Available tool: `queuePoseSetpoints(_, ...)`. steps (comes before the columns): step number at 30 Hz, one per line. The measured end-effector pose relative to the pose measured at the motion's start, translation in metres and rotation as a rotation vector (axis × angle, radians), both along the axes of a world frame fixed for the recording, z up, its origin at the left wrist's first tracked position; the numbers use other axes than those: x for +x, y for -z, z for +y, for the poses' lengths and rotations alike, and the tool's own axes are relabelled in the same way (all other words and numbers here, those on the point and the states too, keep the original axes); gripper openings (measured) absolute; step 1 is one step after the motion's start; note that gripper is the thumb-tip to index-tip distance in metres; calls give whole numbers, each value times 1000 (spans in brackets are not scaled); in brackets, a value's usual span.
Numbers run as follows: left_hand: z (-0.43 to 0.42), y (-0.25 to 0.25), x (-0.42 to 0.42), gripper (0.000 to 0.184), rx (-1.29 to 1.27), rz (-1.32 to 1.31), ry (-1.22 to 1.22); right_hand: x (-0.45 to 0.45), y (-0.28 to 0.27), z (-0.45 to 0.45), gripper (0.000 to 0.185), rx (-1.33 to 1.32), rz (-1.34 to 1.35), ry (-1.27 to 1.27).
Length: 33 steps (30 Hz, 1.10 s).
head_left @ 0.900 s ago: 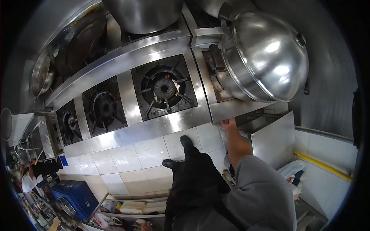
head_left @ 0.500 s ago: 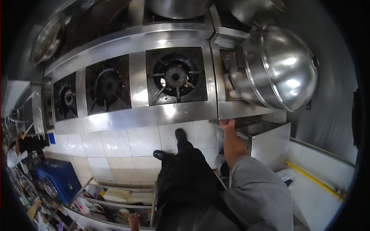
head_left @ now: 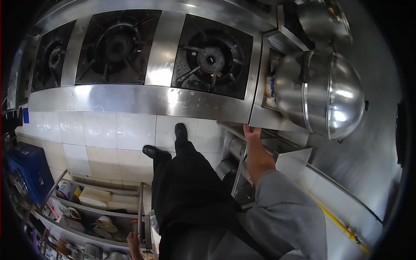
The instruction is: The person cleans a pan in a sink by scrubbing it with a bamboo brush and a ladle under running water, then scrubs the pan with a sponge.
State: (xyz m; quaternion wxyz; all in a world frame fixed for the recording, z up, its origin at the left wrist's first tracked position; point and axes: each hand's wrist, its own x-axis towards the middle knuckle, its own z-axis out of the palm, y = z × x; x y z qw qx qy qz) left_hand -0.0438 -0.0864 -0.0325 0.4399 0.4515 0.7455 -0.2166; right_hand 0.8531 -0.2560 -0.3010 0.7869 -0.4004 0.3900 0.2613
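My right hand [head_left: 252, 131] is at the front edge of the steel stove [head_left: 203, 104], below the large round steel pot [head_left: 312, 95]. Its fingers are curled at that edge, and whatever they grip is hidden under it. My left hand [head_left: 133, 241] is low in the view, beside the upright post [head_left: 140, 208] of a metal shelf unit. Those fingers look bent together, and I cannot make out what is in them. The pot has a domed lid and a dark side handle, and it stands over the rightmost burner.
Several burners, such as the near one [head_left: 211, 60], line the stove. Under its right end is a steel rack [head_left: 294, 160] with pots. Containers and bowls [head_left: 105, 224] fill the shelf unit. A blue box [head_left: 30, 167] stands on the floor at left. A yellow pipe [head_left: 338, 221] runs at right.
The view has shifted, so the stove sits higher and the floor further left. My right hand stays at the stove edge. My left hand now appears closer to the shelf post.
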Motion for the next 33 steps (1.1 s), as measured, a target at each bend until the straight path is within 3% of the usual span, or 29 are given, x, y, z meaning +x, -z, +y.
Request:
queuePoseSetpoints(3, -6, 4, 2, 30, -25, 11, -143, -11, -33, 28, 30, -111, -113, 43)
queuePoseSetpoints(4, -8, 1, 3, 31, 15, -37, -33, -7, -20, 8, 33, -112, -86, 45)
queuePoseSetpoints(5, -10, -2, 4, 34, 65, -67, 62, 5, 0, -9, 41, -50, -50, 29)
queuePoseSetpoints(6, -5, -11, 23, 35, 20, -23, 11, 0, -25, 3, 40, 61, 62, 0)
queuePoseSetpoints(7, 3, -24, 43, 37, -20, 22, -52, 18, 18, -26, 39, 235, 93, -204)
queuePoseSetpoints(8, -2, -21, 43, 37, 36, 15, -109, 18, 12, -14, 38, 176, 205, -193)
queuePoseSetpoints(10, 6, -24, 52, 37, 58, 50, -143, -9, -19, 43, 59, -367, 335, -76)
queuePoseSetpoints(11, 11, -23, 53, 36, 93, 29, -193, -9, 11, 30, 63, -222, 388, -217)
queuePoseSetpoints(13, 7, -9, 32, 32, 80, 75, -175, -53, 9, 66, 61, 439, 292, -759)
queuePoseSetpoints(15, -6, -3, 13, 32, 78, 40, -203, -120, -32, 137, 56, -203, 356, -755)
queuePoseSetpoints(17, 8, 6, 4, 32, 102, -28, -189, -175, -55, 203, 48, -181, 424, -865)
queuePoseSetpoints(18, 4, 42, -19, 33, 151, -107, -177, -202, -64, 241, 48, -158, 400, -886)
queuePoseSetpoints(20, 38, 48, -26, 35, 141, -167, -290, -255, -79, 303, 59, -241, 347, -1156)
queuePoseSetpoints(21, 56, 58, -33, 36, 150, -142, -314, -278, -88, 336, 59, -226, 319, -1173)
queuePoseSetpoints(23, 78, 92, -64, 37, 194, -101, -277, -318, -110, 387, 61, -256, 216, -1541)
queuePoseSetpoints(24, 89, 96, -77, 37, 193, -117, -284, -337, -126, 405, 61, -268, 202, -1543)
queuePoseSetpoints(26, 140, 102, -102, 34, 256, -211, -473, -373, -151, 464, 54, -402, -126, -1989)
queuePoseSetpoints(27, 165, 98, -116, 32, 298, -262, -530, -388, -154, 492, 45, -407, -242, -2084)
queuePoseSetpoints(29, 220, 92, -143, 30, 315, -226, -477, -424, -151, 550, 38, -459, -799, -2229)
queuePoseSetpoints(31, 271, 89, -166, 29, 324, -185, -419, -477, -196, 616, 37, -302, -1320, -2064)
queuePoseSetpoints(33, 328, 96, -187, 27, 361, -257, -525, -529, -235, 693, 47, -238, -1634, -1959)
